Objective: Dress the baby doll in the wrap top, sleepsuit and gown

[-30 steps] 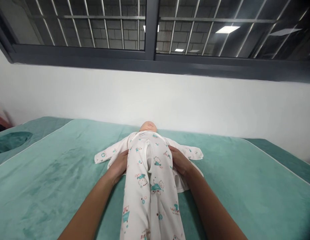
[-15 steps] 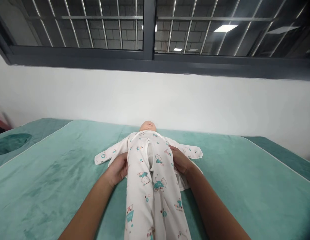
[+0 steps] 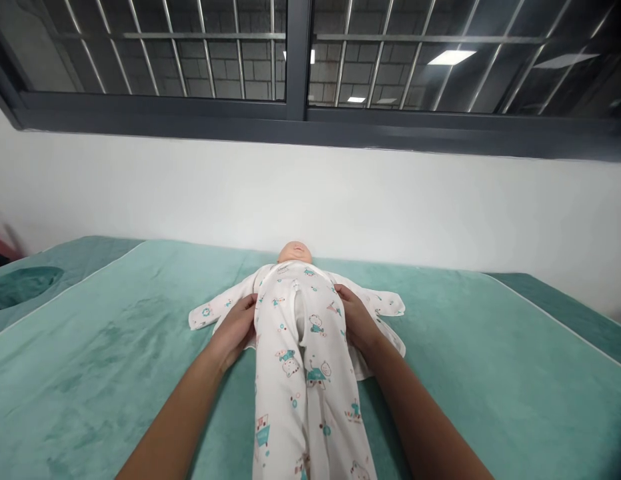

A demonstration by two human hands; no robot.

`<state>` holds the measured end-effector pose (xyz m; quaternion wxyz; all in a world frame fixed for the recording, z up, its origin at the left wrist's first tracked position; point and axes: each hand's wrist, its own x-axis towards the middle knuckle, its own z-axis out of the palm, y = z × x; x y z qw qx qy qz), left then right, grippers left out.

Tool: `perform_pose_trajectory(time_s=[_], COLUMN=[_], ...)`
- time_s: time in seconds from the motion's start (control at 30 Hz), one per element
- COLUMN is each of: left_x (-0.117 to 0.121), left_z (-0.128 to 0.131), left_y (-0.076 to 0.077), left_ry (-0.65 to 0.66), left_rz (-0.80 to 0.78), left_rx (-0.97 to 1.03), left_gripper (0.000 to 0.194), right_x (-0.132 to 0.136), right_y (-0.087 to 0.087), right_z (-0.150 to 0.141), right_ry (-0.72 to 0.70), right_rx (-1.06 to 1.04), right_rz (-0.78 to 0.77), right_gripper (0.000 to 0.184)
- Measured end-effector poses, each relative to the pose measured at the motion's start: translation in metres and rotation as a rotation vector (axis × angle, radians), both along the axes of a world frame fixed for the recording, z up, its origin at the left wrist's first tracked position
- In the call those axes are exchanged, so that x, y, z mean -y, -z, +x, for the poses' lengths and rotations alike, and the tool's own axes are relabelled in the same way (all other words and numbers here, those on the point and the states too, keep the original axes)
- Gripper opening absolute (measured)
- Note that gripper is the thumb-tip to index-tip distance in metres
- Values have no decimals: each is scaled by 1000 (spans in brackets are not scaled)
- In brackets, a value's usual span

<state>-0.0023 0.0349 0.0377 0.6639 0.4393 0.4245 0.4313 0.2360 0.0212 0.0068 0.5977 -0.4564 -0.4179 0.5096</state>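
Note:
A baby doll [image 3: 295, 252] lies on its back, its head towards the wall. It wears a white printed baby shirt [image 3: 223, 303] with both sleeves spread out sideways. White baby trousers [image 3: 317, 373] with teal bear and train prints cover its front from the chest down, a slit showing at the crotch. My left hand [image 3: 235, 330] is closed on the left side of the trousers, its fingertips partly hidden by the cloth. On the other side, my right hand [image 3: 357, 320] grips the right edge, above the spread shirt hem. The trouser feet run out of view.
A teal plush sheet [image 3: 115, 347] covers the bed. Behind the doll's head rises a white wall [image 3: 310, 193] under a dark-framed window [image 3: 295, 60] with metal bars. A dark teal fabric item [image 3: 25, 283] lies at the far left.
Both hands have shifted slightly up along the trousers' sides, towards the doll's head. The right hand has also moved a little inward. The doll stays in place.

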Motion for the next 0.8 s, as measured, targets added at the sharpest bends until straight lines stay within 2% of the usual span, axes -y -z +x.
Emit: perform_pose_trajectory(time_s=[0.1, 0.23, 0.33, 0.53, 0.8], left_x=[1, 2, 1, 0, 5], left_z=[-1, -4, -6, -5, 0], left_y=[-3, -3, 2, 10, 4], left_ry=[-9, 84, 161, 176, 210], left_rz=[-22, -73, -92, -80, -134], left_rx=[16, 88, 121, 168, 139], left_gripper=[51, 46, 43, 44, 45], right_x=[1, 2, 1, 0, 1], right_y=[-6, -8, -7, -6, 0], right_z=[2, 5, 6, 8, 16], right_ry=[-91, -209, -213, -222, -312], right_rx=[-30, -27, -4, 42, 50], right_rz=[-35, -46, -79, -91, -74], right_gripper=[28, 31, 31, 27, 35])
